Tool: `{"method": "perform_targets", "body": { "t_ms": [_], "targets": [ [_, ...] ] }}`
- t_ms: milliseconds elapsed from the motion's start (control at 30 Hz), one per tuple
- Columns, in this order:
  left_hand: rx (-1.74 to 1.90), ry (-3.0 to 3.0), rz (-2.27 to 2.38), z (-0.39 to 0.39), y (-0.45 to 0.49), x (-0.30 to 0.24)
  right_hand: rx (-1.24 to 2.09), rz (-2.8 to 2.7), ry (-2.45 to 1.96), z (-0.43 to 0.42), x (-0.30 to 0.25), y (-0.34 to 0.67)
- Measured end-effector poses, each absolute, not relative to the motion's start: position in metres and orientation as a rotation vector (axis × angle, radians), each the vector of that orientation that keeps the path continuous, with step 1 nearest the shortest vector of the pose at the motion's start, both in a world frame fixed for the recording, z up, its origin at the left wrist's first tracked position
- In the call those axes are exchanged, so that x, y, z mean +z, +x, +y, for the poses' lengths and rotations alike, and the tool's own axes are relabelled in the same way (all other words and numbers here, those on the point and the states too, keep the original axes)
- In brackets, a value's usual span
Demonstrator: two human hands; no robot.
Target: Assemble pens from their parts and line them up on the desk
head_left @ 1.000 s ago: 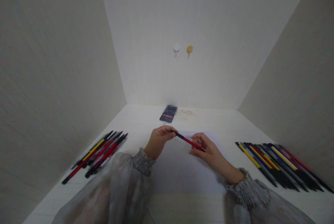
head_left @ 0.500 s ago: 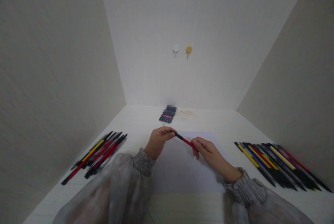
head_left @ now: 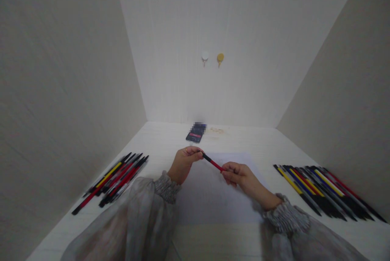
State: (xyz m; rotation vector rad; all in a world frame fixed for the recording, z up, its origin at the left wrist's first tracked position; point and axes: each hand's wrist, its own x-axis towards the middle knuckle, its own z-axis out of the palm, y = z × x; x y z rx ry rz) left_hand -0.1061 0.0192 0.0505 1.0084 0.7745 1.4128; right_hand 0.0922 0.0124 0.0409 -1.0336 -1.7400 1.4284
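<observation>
A red pen with a black end point(head_left: 212, 162) is held between both hands above a white sheet of paper point(head_left: 213, 196) in the middle of the table. My left hand point(head_left: 183, 162) pinches the black end with thumb and fingertips. My right hand point(head_left: 239, 174) is closed round the red barrel, and the rest of the pen is hidden inside its fingers. Both wrists wear grey gathered sleeves.
A heap of red, yellow and black pens point(head_left: 115, 177) lies at the left of the white table point(head_left: 158, 143). A row of several pens point(head_left: 323, 190) lies at the right. A dark phone-like object point(head_left: 196, 134) sits at the back. Walls close in on three sides.
My right hand has slid up the pen toward my left hand, so less of the red barrel shows. The left hand has stayed almost still.
</observation>
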Motion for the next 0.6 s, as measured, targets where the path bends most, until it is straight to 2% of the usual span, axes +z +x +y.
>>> {"method": "perform_targets", "body": {
  "t_ms": [100,267,500,600],
  "targets": [
    [1.422,0.985,0.779,0.019,-0.105,0.052,1.527,-1.570,-0.967,0.012,0.044,0.093],
    [1.440,0.930,0.779,0.018,-0.100,0.046,1.485,-1.112,-0.727,0.015,0.053,0.095],
    [1.154,1.153,0.838,0.017,-0.094,0.037,1.488,-0.760,-0.525,0.032,0.055,0.104],
    [1.155,1.182,0.925,0.022,-0.099,0.033,1.515,-0.701,-0.437,0.038,0.060,0.116]
  ]
}}
